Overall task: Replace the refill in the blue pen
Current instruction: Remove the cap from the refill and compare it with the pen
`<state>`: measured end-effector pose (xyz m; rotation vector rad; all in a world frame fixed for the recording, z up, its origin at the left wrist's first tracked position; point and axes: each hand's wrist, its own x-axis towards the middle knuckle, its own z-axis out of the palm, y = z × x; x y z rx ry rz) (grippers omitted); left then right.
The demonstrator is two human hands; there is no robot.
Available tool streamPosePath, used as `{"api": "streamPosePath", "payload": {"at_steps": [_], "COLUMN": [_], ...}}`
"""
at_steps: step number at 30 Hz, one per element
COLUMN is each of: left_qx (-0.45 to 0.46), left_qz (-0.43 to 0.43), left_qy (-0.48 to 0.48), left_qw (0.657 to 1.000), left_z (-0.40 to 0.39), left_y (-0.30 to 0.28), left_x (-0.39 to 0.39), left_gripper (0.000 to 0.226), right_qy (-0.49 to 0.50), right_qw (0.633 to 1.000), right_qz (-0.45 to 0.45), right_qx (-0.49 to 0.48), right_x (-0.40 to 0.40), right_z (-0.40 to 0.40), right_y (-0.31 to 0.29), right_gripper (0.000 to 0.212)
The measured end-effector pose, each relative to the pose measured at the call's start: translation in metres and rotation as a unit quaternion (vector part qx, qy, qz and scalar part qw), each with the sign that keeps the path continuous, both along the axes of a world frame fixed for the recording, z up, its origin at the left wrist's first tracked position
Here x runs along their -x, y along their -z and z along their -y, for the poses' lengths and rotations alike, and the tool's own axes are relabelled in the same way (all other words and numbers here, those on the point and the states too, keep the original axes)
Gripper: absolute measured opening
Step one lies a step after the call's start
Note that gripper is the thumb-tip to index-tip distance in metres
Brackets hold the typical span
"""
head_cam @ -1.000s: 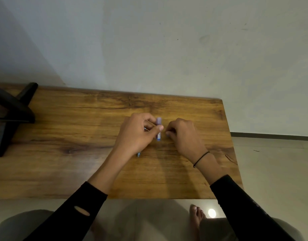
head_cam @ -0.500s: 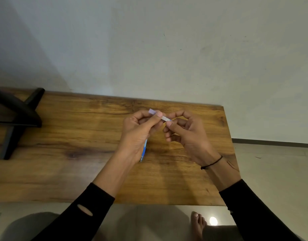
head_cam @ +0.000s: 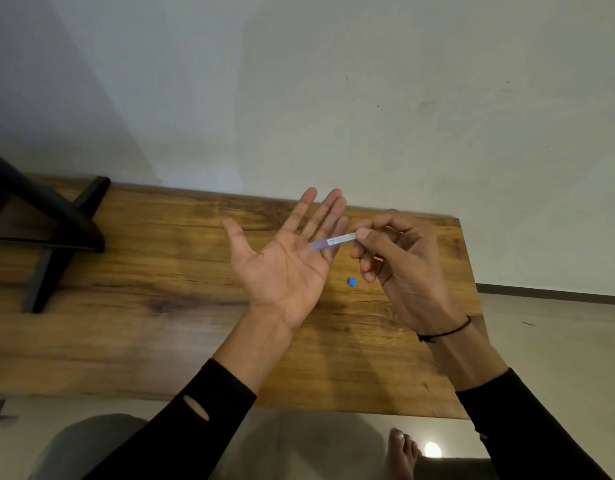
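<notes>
My right hand (head_cam: 399,268) pinches one end of a thin pale blue-and-white pen barrel (head_cam: 332,242) between thumb and fingers. The barrel points left, its free end over the fingers of my left hand (head_cam: 285,261). That left hand is held palm up above the wooden table (head_cam: 133,306), fingers spread, with nothing gripped in it. A small blue pen cap piece (head_cam: 352,281) lies on the table between my two hands. No loose refill shows in the head view.
A black stand (head_cam: 53,233) with angled legs sits on the table's far left. The table's right edge (head_cam: 472,306) drops to a pale floor. A bare foot (head_cam: 401,452) shows below the near edge. A plain wall rises behind.
My left hand has let go of the pen and turned palm up, fingers spread. My right hand now holds the barrel alone. A small blue piece has appeared on the table.
</notes>
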<state>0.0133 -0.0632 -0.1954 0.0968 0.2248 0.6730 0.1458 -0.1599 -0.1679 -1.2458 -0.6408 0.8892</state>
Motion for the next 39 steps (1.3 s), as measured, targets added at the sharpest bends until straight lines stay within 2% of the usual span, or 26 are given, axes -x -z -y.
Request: {"api": "streamPosePath", "payload": {"at_steps": [6,11,16,25,29,39], "left_qx": [-0.005,-0.021,-0.022,0.004,0.035,0.082], "left_qz": [-0.002,0.003,-0.001,0.022,0.035,0.063], "left_qy": [-0.014,-0.023,-0.036,-0.091,-0.115,-0.145], "left_qw": [1.000,1.000,0.999,0.996,0.992,0.984], "left_z": [-0.001,-0.001,-0.004,-0.022,-0.031,-0.044], "left_y": [0.002,0.005,0.005,-0.001,-0.008,-0.010], "left_x": [-0.003,-0.004,-0.003,0.007,0.014,0.026], "left_gripper": [0.124,0.124,0.125,0.124,0.123,0.123], "right_qy": [0.004,0.012,0.029,0.066,0.085,0.088], "right_qw": [0.992,0.982,0.972,0.963,0.959,0.960], "right_qz": [0.129,0.186,0.227,0.251,0.253,0.251], "right_qx": [-0.004,-0.017,-0.043,-0.078,-0.096,-0.085], "right_x": [0.004,0.009,0.014,0.038,0.063,0.079], "right_z": [0.003,0.005,0.006,0.012,0.014,0.012], "right_y": [-0.002,-0.003,-0.008,-0.004,-0.002,0.001], "right_gripper": [0.012,0.005,0.016,0.003,0.010,0.009]}}
